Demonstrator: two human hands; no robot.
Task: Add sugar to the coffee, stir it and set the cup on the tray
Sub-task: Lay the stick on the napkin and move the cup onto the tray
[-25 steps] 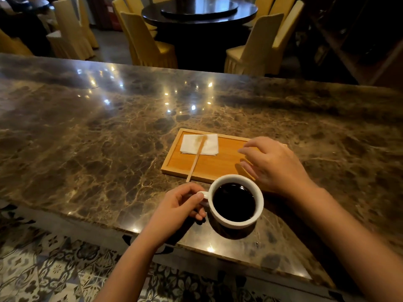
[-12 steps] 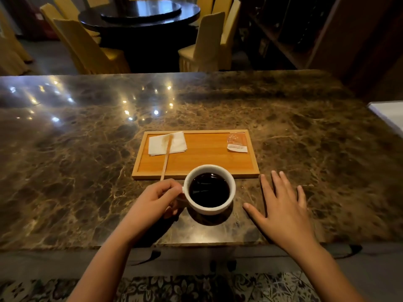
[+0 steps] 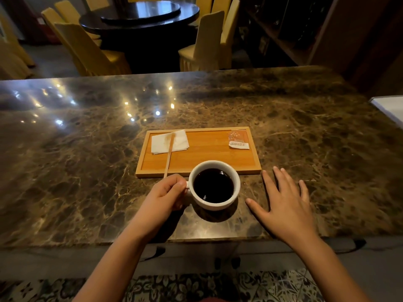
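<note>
While held by left hand [image 3: 162,194], white cup [image 3: 214,186] brimful of black coffee

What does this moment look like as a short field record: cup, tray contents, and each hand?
cup: white cup of dark coffee, on the marble counter just in front of the tray, not on it
tray: wooden tray holding a napkin, a wooden stirrer lying over the napkin and the tray's near edge, and a sugar packet
left hand: left hand closed on the cup's handle
right hand: right hand open, flat on the counter, holding nothing
</note>
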